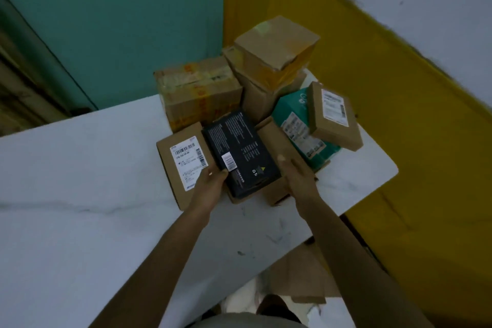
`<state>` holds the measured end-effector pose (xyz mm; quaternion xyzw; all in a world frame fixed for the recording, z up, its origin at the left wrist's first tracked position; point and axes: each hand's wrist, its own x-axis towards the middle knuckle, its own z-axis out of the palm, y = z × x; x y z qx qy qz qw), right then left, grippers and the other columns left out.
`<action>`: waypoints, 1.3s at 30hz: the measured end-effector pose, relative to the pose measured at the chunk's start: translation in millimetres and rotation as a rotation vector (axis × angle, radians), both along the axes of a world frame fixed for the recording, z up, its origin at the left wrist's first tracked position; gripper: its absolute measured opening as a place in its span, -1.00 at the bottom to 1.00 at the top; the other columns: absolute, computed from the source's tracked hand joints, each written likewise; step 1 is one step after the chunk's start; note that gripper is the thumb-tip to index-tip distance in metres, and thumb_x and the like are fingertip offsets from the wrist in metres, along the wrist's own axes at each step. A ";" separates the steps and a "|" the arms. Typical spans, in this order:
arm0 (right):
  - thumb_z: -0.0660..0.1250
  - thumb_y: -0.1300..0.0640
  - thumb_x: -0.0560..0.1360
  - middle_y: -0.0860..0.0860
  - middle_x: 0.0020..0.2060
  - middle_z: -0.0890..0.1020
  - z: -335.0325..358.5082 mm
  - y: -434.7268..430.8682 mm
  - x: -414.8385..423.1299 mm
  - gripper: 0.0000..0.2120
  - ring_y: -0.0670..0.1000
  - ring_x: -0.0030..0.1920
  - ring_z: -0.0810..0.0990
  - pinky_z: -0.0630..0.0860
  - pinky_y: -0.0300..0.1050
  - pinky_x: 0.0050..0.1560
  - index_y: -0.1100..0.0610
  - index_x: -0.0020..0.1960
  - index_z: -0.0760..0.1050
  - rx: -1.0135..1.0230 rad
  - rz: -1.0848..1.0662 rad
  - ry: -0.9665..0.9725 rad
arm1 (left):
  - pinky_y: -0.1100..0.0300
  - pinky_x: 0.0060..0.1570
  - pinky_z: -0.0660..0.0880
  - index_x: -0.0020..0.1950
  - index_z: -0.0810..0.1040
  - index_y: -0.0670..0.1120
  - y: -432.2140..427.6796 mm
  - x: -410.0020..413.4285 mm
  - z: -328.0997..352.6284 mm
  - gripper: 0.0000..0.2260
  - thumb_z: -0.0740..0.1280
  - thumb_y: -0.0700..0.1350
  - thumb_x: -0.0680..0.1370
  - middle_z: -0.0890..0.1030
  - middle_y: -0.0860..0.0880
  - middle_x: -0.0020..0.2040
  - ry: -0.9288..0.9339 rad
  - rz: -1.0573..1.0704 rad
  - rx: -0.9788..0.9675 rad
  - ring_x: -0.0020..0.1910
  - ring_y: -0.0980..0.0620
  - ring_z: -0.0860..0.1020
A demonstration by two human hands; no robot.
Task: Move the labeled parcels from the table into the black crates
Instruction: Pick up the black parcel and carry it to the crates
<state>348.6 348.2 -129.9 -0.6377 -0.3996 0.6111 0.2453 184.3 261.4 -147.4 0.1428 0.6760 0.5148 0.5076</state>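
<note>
Counting through the head camera, I made out eight parcels crowded at the far right corner of the white table (pixel 80 194): a black box (pixel 239 152), a flat labeled brown box (pixel 183 165) touching its left side, a plain brown box (pixel 277 146) on its right, a teal box (pixel 300 130) with a small labeled box (pixel 334 117) lying tilted on it, and behind them a taped carton (pixel 197 96) and a tall carton (pixel 261 96) with a cube box (pixel 277 42) on top. The pile reached the table's far and right edges, close to the yellow wall (pixel 372 114) – the white top ran wide to its left. My left hand (pixel 210 184) pinched the black box's near-left corner, thumb on top. My right hand (pixel 295 170) lay on the plain brown box, fingers nearly straight, thumb tip at the black box's right edge – gripping nothing.
</note>
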 end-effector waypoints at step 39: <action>0.43 -0.02 0.43 -0.11 0.17 0.63 48.7 1.6 20.6 -0.52 -0.08 0.18 0.59 0.60 -0.12 0.08 -0.05 0.33 0.47 0.336 0.662 0.486 | 0.17 -0.09 0.59 0.32 0.40 0.06 -25.9 57.2 77.1 -0.53 0.43 -0.02 0.44 0.62 0.01 0.21 -0.023 0.394 0.465 0.12 0.00 0.62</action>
